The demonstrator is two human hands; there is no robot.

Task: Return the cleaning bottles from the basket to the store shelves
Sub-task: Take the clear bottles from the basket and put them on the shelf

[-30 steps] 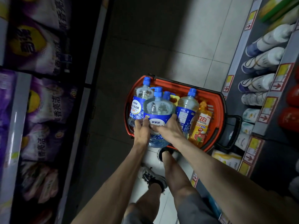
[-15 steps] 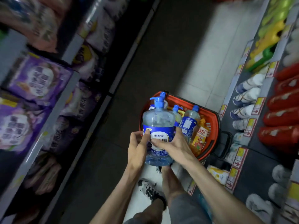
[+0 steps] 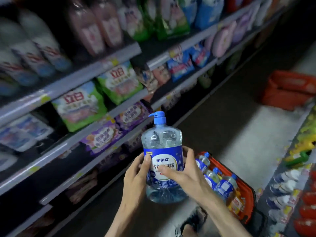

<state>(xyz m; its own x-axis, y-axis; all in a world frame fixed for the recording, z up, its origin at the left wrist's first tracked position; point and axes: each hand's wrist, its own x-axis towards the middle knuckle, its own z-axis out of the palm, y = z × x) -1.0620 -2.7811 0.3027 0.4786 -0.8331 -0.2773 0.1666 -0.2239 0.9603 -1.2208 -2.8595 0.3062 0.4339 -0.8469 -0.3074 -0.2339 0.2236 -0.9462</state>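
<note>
A: Hidden?
B: Basket [image 3: 247,200] partly behind right hand [image 3: 186,175]; shelves [image 3: 95,65] blurred (print mostly unreadable).
A: Fingers?
B: Left hand [image 3: 136,177] and right, fingers clamped on bottle [image 3: 162,147], upright over dim aisle floor [image 3: 239,134], beside basket.

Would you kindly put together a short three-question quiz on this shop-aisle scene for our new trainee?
1. True or false: the left hand and the right hand both grip the pump bottle.
2. Where is the orange basket? A: on a left shelf. B: low on the right, bottles inside. C: hanging from the left hand.
3. Fill in: the bottle's pump cap is ____.
Key: 1 true; 2 B; 3 blue.
</note>
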